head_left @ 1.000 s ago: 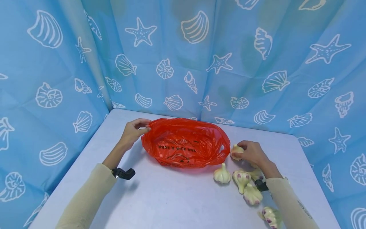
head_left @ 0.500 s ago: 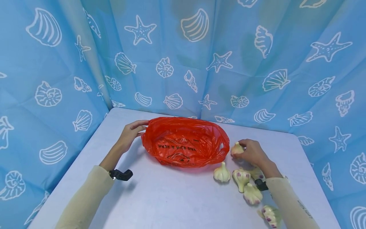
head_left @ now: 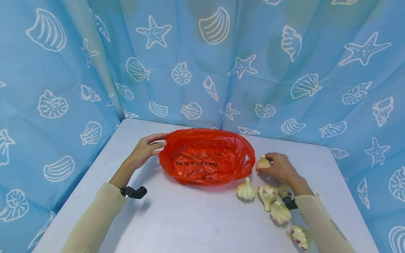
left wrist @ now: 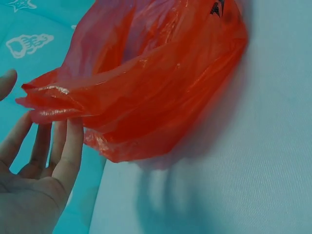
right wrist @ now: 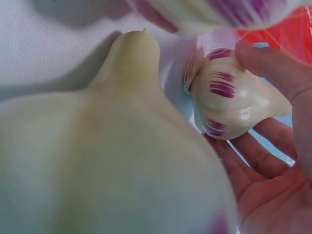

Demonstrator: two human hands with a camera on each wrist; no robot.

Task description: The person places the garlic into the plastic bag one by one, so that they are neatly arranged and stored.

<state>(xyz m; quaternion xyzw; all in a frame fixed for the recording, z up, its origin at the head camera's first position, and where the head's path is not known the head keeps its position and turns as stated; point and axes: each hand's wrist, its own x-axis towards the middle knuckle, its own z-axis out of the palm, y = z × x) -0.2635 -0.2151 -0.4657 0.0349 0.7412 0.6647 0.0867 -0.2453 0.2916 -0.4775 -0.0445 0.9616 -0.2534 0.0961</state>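
Observation:
A red plastic bag (head_left: pixel 202 177) stands with its mouth spread wide, dark lettering showing upside down inside. At its left rim, my left hand (head_left: pixel 143 150) touches the plastic with fairly straight fingertips; in the left wrist view the thumb (left wrist: pixel 7 84) is apart from the bag. Just beyond the bag's right side, my right hand (head_left: pixel 281 170) holds a garlic bulb (head_left: pixel 263 162) between thumb and fingers. Purple streaks and root hairs show on this held bulb (right wrist: pixel 234 95) in the right wrist view.
An upright garlic bulb (head_left: pixel 245 190) stands by the bag's right front. Several more lie near the right forearm, among them a purple-marked bulb (head_left: pixel 267 196), a pale bulb (head_left: pixel 280 213) and a nearer one (head_left: pixel 300 237). A blue shell-print curtain (head_left: pixel 202 63) borders the white table (head_left: pixel 190 218).
The left hand's fingers have shifted at the bag's left rim and spread apart. The right hand keeps its grip on the garlic bulb in nearly the same place.

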